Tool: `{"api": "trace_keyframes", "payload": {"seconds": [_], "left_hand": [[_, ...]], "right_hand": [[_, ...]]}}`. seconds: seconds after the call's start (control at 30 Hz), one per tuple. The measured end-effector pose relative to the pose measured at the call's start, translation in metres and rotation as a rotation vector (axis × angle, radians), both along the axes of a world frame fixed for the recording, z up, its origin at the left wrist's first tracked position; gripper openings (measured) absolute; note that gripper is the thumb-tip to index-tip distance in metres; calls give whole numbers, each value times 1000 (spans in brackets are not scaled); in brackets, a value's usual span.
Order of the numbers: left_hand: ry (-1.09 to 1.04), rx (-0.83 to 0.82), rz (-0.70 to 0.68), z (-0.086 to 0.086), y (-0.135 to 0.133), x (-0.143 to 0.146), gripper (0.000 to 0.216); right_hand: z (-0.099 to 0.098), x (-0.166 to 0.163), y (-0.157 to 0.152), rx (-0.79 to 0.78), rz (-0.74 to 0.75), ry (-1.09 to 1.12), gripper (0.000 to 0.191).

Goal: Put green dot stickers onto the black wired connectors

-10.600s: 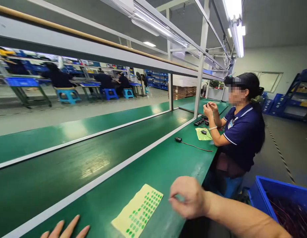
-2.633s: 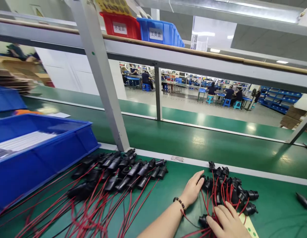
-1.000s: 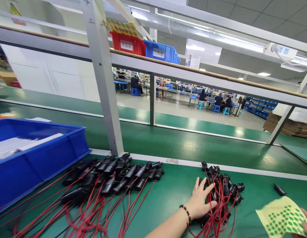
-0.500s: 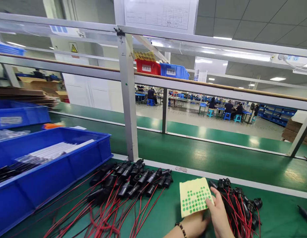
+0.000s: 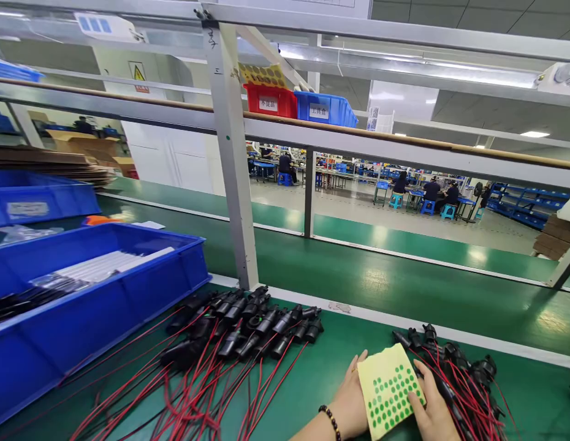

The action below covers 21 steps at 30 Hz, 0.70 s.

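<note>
Both hands, left (image 5: 352,401) and right (image 5: 433,411), pinch sticker sheet (image 5: 390,388) between connector piles: big left pile (image 5: 248,327), small right pile (image 5: 455,367); most dots unpeeled.

A pale yellow sticker sheet (image 5: 390,391) sits low in the view, held between both hands just above the green tabletop (image 5: 322,367). It is a roughly square backing sheet, turned so that one corner points away from the person, and its face tilts up toward the camera. Rows of small round green dot stickers cover most of its face, while a bare yellow margin runs along the far edges. The left hand (image 5: 352,401) supports its left edge from beneath, and the right hand (image 5: 432,411) grips its right edge, with the fingers (image 5: 425,375) lying against the sheet's right corner.
</note>
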<state>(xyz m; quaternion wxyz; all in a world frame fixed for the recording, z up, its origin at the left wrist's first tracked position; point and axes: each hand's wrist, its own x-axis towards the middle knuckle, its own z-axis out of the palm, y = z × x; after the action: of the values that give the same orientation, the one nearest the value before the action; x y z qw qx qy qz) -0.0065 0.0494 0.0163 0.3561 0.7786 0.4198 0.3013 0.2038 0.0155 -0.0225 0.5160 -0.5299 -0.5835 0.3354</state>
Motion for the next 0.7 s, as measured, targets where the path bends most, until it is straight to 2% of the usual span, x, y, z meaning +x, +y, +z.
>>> {"api": "trace_keyframes", "payload": {"seconds": [0.13, 0.2, 0.27, 0.37, 0.47, 0.53, 0.6, 0.7], "left_hand": [[170, 2, -6, 8, -4, -3, 49], [70, -42, 25, 12, -4, 0, 44], [-237, -184, 42, 17, -3, 3, 43], [-788, -550, 23, 23, -3, 5, 62], [-1111, -836, -20, 26, -4, 2, 80], [-1128, -893, 43, 26, -4, 1, 74], [-1064, -883, 164, 24, -2, 1, 56], [-1021, -882, 278, 20, 3, 1, 38]], "right_hand": [[4, 29, -9, 16, -36, 15, 55], [14, 32, -11, -44, 7, 73, 56], [28, 22, -12, -80, 9, 155, 57], [44, -10, -12, -60, -108, 235, 59], [49, -41, -9, -82, -143, 248, 65], [47, -50, -9, -102, -148, 224, 66], [42, -48, -17, -93, -164, 146, 65], [35, -32, -46, -67, -227, -77, 54]]}}
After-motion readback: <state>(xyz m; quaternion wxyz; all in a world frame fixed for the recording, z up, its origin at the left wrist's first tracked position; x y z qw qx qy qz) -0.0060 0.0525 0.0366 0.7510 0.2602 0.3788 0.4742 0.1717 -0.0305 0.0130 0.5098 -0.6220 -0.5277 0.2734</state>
